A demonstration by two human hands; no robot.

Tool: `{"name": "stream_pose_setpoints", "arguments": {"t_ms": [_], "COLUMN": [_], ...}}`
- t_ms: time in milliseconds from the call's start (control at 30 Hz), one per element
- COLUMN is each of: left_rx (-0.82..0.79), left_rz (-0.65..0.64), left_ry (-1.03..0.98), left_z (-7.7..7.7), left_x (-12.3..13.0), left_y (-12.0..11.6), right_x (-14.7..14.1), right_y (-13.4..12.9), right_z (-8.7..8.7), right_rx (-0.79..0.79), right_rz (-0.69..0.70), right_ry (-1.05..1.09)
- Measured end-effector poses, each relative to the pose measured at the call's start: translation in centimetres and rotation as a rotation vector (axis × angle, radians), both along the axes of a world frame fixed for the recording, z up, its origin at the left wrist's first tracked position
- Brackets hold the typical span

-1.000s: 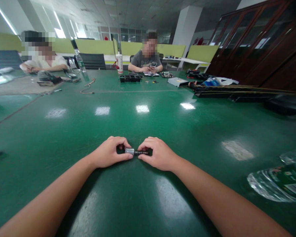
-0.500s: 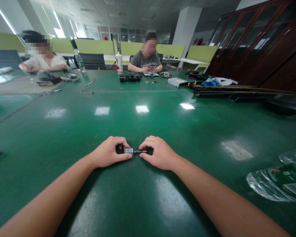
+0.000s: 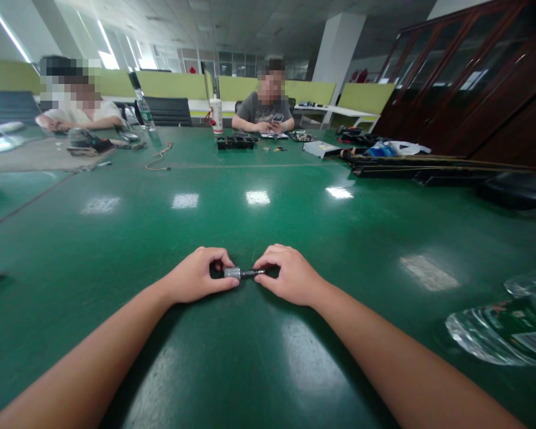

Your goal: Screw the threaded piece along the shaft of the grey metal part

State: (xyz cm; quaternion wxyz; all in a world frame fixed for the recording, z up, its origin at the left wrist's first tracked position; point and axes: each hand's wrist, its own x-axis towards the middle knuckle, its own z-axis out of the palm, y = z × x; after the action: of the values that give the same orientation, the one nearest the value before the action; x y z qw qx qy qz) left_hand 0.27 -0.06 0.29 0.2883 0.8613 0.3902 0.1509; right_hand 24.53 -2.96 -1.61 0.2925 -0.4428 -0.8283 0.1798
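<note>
A small metal part (image 3: pixel 233 273), a silver cylinder with a thin dark shaft pointing right, lies level just at the green table's surface. My left hand (image 3: pixel 201 275) grips the cylinder between thumb and fingers from the left. From the other side, my right hand (image 3: pixel 290 275) pinches the shaft near its tip with thumb and forefinger. The shaft's narrow middle shows between both hands. I cannot tell exactly what kind of part it is.
Plastic water bottles (image 3: pixel 500 330) lie on the right. Farther back are a black tray-like part (image 3: pixel 236 142), a cord (image 3: pixel 159 156), an upright bottle (image 3: pixel 145 110) and long dark bars (image 3: pixel 411 168). Two people (image 3: pixel 268 107) sit across the green table (image 3: pixel 250 220).
My right hand has shifted very slightly right along the shaft, toward its tip. The left hand and the metal part stay nearly in place.
</note>
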Motion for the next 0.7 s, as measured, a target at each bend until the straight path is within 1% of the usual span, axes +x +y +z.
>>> {"name": "stream_pose_setpoints", "arguments": {"t_ms": [300,700], "left_rx": [0.010,-0.010], "left_rz": [0.008,0.007], "left_ry": [0.012,0.002], "left_z": [0.15,0.19], "left_x": [0.15,-0.04], "left_y": [-0.02,-0.04], "right_x": [0.01,0.47], "right_y": [-0.07,-0.02], "right_z": [0.17,0.55], "right_rx": [-0.005,-0.024], "right_rz": [0.007,-0.031], "right_ry": [-0.009,-0.031]}}
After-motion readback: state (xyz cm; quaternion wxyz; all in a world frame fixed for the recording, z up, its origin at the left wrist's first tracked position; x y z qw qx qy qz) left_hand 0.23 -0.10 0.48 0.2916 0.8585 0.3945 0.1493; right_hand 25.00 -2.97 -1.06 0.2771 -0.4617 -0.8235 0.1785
